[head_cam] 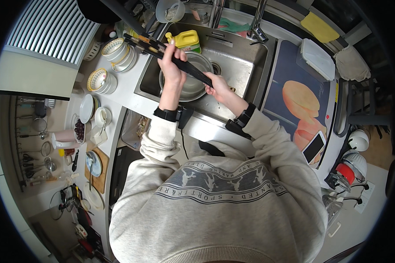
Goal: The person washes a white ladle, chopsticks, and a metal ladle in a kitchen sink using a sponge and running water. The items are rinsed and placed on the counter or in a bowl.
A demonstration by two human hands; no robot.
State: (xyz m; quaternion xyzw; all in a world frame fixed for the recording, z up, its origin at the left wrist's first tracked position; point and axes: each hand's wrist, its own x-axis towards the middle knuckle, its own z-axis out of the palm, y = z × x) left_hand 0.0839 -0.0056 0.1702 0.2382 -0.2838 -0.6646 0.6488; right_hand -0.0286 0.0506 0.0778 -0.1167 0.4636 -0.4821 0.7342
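A bundle of black chopsticks (191,70) slants across the sink (240,70), held in both hands. My left hand (172,67) is wrapped around the middle of the bundle with the thumb raised along it. The thin ends are in the fingers of my right hand (219,87). Light-coloured decorated ends stick out beyond my left hand toward the upper left. Below the bundle, a round metal basin (193,96) rests in the sink, partly hidden by my hands. Behind it stands a yellow-capped detergent bottle (186,40).
Left of the sink are stacked patterned bowls (113,49) and another bowl stack (98,80). Two faucets (258,29) rise at the back. On the right, a printed mat (279,75) carries a white lidded container (317,59) and a phone (314,147). A wooden board (102,161) lies farther left.
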